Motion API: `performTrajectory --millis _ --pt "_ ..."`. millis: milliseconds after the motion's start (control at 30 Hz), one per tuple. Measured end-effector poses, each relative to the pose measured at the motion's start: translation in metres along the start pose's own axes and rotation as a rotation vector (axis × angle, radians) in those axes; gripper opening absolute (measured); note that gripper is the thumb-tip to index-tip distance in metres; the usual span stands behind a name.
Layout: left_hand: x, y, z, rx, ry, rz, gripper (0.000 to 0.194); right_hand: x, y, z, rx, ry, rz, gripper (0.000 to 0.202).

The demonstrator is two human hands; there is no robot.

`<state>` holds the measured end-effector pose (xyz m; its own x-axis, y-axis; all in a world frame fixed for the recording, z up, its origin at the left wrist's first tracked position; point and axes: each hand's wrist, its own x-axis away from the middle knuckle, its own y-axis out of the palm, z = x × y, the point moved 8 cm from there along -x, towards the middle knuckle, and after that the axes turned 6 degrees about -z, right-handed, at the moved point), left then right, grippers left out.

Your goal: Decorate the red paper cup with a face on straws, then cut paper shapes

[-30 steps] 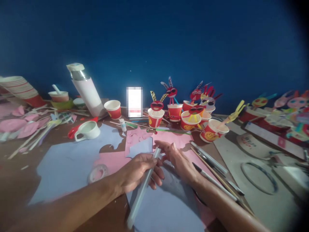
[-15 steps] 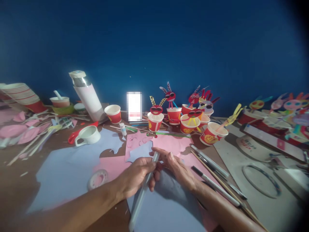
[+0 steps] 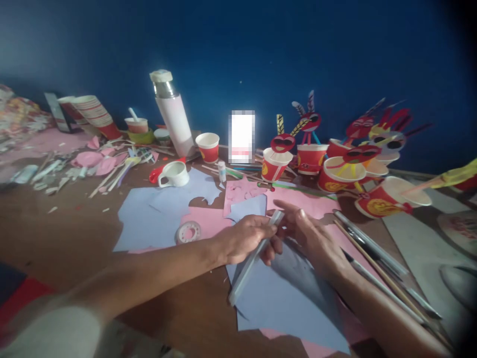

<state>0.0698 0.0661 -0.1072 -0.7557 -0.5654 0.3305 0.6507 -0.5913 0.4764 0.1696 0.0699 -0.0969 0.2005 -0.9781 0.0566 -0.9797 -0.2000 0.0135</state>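
Note:
My left hand point(image 3: 257, 236) is closed around a long, pale, translucent strip point(image 3: 250, 271), gripping it close to its upper end. The strip slants down toward me over a blue paper sheet point(image 3: 286, 303). Just right of its upper end is my right hand point(image 3: 313, 236), fingers apart and partly stretched out, the index finger pointing left. Whether its fingertips touch the strip I cannot tell. Pink paper with cut-outs point(image 3: 305, 199) lies beyond the hands. A roll of tape point(image 3: 182, 233) rests on paper left of my left hand.
Red paper cups with paper-faced figures point(image 3: 278, 164) stand at the back right. A tilted thermos point(image 3: 175, 119), a white cup with a handle point(image 3: 174, 175) and paper scraps point(image 3: 100, 164) are at the left. Pens and sticks point(image 3: 387, 278) lie beside my right forearm.
The view has swung left, so the table things appear farther right and higher. My left hand still holds the strip, and the right hand stays beside its upper end.

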Motion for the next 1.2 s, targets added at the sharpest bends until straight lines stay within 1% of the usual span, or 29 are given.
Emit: performTrajectory --millis 67,133,200,233,333,400,500,533,600,667,833,967,1100,1200 --pt "0.001 0.002 -0.001 -0.003 -0.013 -0.010 0.016 0.000 -0.006 -0.004 0.037 0.009 0.050 0.045" --pt "0.002 0.003 -0.003 -0.012 -0.034 -0.018 0.017 0.000 -0.011 -0.008 0.152 0.032 0.099 0.042" --pt "0.003 0.004 -0.006 -0.024 -0.048 -0.021 0.018 0.000 -0.010 -0.011 0.246 0.060 0.095 0.039" --pt "0.003 0.005 -0.007 -0.033 -0.053 -0.027 0.018 -0.001 -0.008 -0.011 0.253 0.066 0.082 0.036" --pt "0.004 0.010 -0.010 -0.048 -0.069 -0.052 0.017 -0.002 0.000 -0.009 0.137 0.059 0.041 0.023" --pt "0.007 0.013 -0.010 -0.058 -0.088 -0.038 0.016 -0.002 0.004 -0.007 0.070 0.046 0.040 0.020" --pt "0.013 0.014 -0.006 -0.095 -0.095 0.038 0.021 -0.002 0.006 -0.007 0.073 0.015 0.049 0.020" --pt "0.014 0.015 -0.003 -0.104 -0.088 0.048 0.022 -0.003 0.005 -0.008 0.075 0.003 0.056 0.020" --pt "0.015 0.017 0.003 -0.130 -0.070 0.025 0.024 -0.004 0.002 -0.011 0.080 -0.013 0.072 0.019" --pt "0.015 0.018 0.005 -0.129 -0.069 0.016 0.022 -0.005 0.000 -0.013 0.081 -0.021 0.085 0.018" --pt "0.015 0.016 -0.002 -0.131 -0.096 0.093 0.021 -0.002 0.005 -0.019 0.064 -0.059 0.062 0.014" --pt "0.016 0.012 -0.003 -0.133 -0.075 0.149 0.023 -0.001 0.007 -0.022 0.092 -0.095 0.043 0.023" --pt "0.026 0.009 0.003 -0.101 -0.071 0.166 0.028 -0.002 -0.002 -0.027 0.174 -0.089 0.037 0.038" --pt "0.040 0.002 0.004 -0.100 -0.093 0.204 0.029 0.000 -0.019 -0.034 0.290 -0.049 0.035 0.030"
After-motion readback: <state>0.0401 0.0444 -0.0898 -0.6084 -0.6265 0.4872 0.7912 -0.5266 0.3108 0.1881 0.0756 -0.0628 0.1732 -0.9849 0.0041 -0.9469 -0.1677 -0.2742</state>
